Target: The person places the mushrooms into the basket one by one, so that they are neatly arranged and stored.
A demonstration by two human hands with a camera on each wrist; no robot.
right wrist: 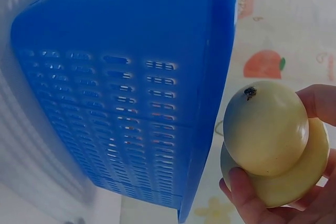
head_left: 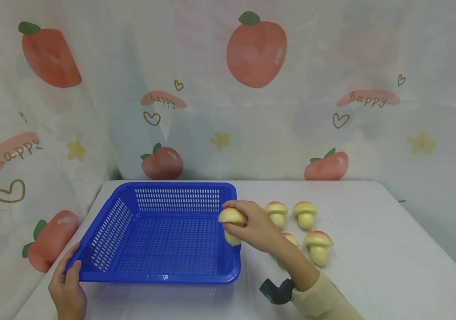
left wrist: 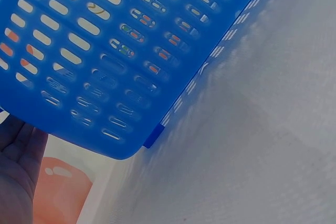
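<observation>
Left hand [head_left: 69, 289] grips blue basket [head_left: 151, 277] at near left corner, apparently to steady it. Right hand [head_left: 257, 226] pinches yellow mushroom [head_left: 232, 216] by cap above basket's right rim, seemingly raised to clear it. Other mushrooms [head_left: 319, 238] on white table [head_left: 372, 249], right of basket.

The basket [head_left: 147, 278] I hold looks like smooth plastic, glossy along its rim. The mushroom [right wrist: 266, 129] I grip has a smooth, faintly shiny skin. My sleeve [head_left: 324, 297] looks like matt cloth, the patterned backdrop [head_left: 284, 129] like lightly creased fabric, the white tabletop [head_left: 380, 258] matt.
</observation>
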